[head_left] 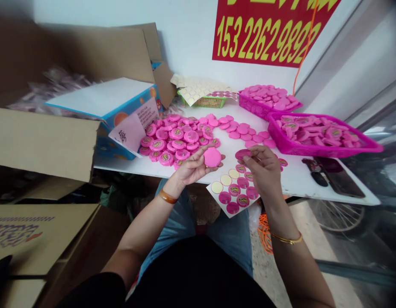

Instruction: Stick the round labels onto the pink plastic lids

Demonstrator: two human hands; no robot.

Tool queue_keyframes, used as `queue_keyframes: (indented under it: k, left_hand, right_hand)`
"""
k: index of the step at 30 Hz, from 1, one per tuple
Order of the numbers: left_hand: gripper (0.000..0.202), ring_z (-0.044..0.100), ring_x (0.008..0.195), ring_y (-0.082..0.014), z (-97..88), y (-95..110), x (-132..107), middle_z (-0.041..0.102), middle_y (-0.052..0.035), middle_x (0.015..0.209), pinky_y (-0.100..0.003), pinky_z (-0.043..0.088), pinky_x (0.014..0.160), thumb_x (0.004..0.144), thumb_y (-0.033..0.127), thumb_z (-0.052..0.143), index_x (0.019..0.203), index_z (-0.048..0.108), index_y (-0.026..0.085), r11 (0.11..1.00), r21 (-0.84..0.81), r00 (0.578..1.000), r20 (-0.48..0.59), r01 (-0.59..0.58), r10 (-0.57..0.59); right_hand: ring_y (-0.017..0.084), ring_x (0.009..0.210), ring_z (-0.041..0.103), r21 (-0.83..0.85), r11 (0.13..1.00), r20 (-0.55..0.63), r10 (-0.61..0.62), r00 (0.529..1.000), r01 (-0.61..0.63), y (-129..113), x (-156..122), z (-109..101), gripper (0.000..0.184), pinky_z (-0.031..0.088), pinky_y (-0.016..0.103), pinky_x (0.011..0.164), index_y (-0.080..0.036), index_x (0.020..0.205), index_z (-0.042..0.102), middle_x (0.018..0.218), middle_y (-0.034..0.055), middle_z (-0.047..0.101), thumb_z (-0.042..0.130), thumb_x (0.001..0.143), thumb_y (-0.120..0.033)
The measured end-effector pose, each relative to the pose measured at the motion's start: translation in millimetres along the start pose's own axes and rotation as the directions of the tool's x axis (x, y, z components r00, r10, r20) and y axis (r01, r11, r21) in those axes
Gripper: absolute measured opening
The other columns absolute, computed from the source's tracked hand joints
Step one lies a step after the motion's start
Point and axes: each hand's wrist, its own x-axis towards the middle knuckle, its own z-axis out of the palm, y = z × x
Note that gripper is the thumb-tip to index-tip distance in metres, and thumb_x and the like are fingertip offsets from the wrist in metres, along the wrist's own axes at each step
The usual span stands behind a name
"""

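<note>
A plain pink round case [212, 157] lies in my left hand [195, 164], its unlabelled face turned up and my fingers closed around its edge. My right hand [264, 167] pinches a round pink sticker [242, 154] by its edge, a short way to the right of the case. Below that hand a sticker sheet [231, 212] hangs over the table's front edge. Several printed pink stickers remain on it, and pale yellow circles show where others were peeled off. Behind my left hand is a heap of labelled pink cases [177, 133].
Plain pink cases [244, 129] lie across the white table [316, 187]. Two magenta baskets [281, 146] full of cases stand right, a green basket [206, 102] with sticker sheets behind. A phone [339, 177] lies at the right edge; open cardboard boxes [40, 145] crowd the left.
</note>
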Motion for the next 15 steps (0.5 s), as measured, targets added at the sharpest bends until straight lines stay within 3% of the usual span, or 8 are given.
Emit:
queue_keyframes:
  k: [4,8,10,13,15]
  left_hand:
    - [0.054,0.060,0.117,-0.0272,-0.5,-1,0,0.064,-0.0103,0.123,-0.041,0.046,0.101,0.078,0.026,0.070,0.130,0.053,0.024,0.997,0.007,0.994,-0.072,-0.080,0.081]
    - [0.049,0.062,0.113,-0.0247,0.4,3,-3,0.066,-0.0072,0.116,-0.045,0.044,0.105,0.080,0.021,0.068,0.127,0.055,0.023,0.996,0.053,0.989,-0.125,-0.075,0.082]
    - [0.050,0.065,0.108,-0.0235,0.5,7,-5,0.068,-0.0071,0.109,-0.044,0.045,0.104,0.080,0.021,0.068,0.129,0.054,0.022,0.994,0.083,0.988,-0.128,-0.073,0.083]
    - [0.053,0.063,0.111,-0.0242,-0.3,11,-7,0.068,-0.0085,0.111,-0.042,0.046,0.103,0.080,0.023,0.069,0.131,0.053,0.022,0.991,0.106,0.985,-0.145,-0.079,0.094]
    - [0.053,0.062,0.114,-0.0243,-1.7,12,-7,0.067,-0.0092,0.115,-0.041,0.046,0.102,0.080,0.023,0.068,0.131,0.053,0.023,0.990,0.113,0.981,-0.162,-0.087,0.104]
  right_hand:
    - [0.014,0.078,0.063,-0.150,0.987,0.068,-0.052,0.996,0.062,-1,5,5,0.028,0.054,0.033,0.071,-0.027,0.103,0.068,0.089,0.0008,0.065,0.070,0.074,-0.024]
    - [0.014,0.074,0.064,-0.212,0.977,0.138,0.065,0.988,-0.035,-5,11,12,0.045,0.053,0.031,0.060,-0.027,0.111,0.066,0.108,0.0051,0.064,0.076,0.067,-0.026]
    - [0.016,0.075,0.065,-0.248,0.965,0.124,0.120,0.985,-0.086,-7,15,15,0.036,0.053,0.032,0.061,-0.023,0.097,0.069,0.111,0.0077,0.064,0.079,0.063,-0.026]
    - [0.022,0.091,0.066,-0.322,0.945,0.134,0.109,0.985,-0.060,-6,21,15,0.016,0.054,0.035,0.072,-0.018,0.072,0.070,0.112,0.0101,0.064,0.080,0.062,-0.027]
    - [0.024,0.101,0.064,-0.333,0.942,0.171,0.107,0.979,-0.045,-4,23,14,0.012,0.053,0.037,0.078,-0.018,0.070,0.071,0.110,0.0102,0.066,0.078,0.064,-0.026]
